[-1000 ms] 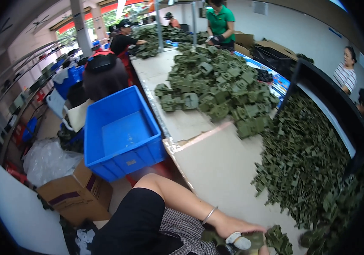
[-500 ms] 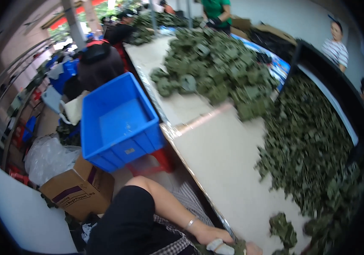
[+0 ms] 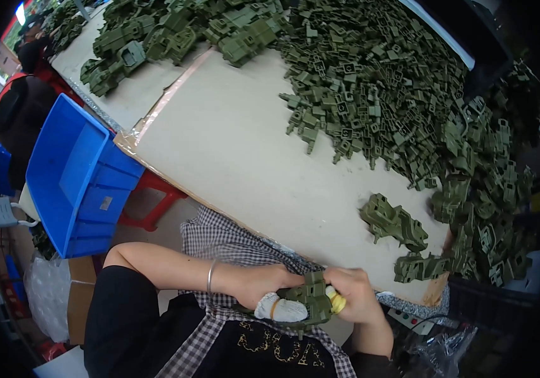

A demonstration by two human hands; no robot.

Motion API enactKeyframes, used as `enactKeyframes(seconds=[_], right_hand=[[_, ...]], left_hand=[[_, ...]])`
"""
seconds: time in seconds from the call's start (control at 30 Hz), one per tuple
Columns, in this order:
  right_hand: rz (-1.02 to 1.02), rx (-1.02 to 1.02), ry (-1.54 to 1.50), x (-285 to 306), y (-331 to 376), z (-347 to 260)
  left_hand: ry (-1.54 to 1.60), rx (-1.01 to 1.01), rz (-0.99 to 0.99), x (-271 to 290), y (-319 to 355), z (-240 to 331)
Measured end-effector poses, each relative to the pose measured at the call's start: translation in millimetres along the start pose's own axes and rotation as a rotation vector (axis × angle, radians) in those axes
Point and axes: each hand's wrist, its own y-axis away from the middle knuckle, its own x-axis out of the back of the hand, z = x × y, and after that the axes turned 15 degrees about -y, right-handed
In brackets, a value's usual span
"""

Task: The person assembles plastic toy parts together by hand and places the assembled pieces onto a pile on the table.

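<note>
Hands meet at the table (image 3: 232, 157) edge: the left hand (image 3: 263, 290), thumb wrapped in white cloth, and the right hand (image 3: 355, 295) both clasp one green plastic part (image 3: 307, 297) between them. It sits against the checked apron (image 3: 219, 239), near the loose green pieces (image 3: 396, 222) on the table.

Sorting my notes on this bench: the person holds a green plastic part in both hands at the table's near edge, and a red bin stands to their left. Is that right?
Not quite: the bin is blue, not red. The head view shows it at the person's left, beside the table. The rest holds: the left hand and right hand both grip the green plastic part at the near edge.
</note>
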Motion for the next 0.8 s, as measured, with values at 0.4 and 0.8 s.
enactKeyframes(seconds=[0.4,0.8], right_hand=[[0.019,-0.067,-0.083,3.4,7.3,3.5],[0.652,-0.187,-0.106,49.9,-63.4,5.5]], left_hand=[[0.053,-0.065,-0.022,4.7,-13.4,-3.1],[0.892,0.317,0.356,53.8,31.6,-21.4]])
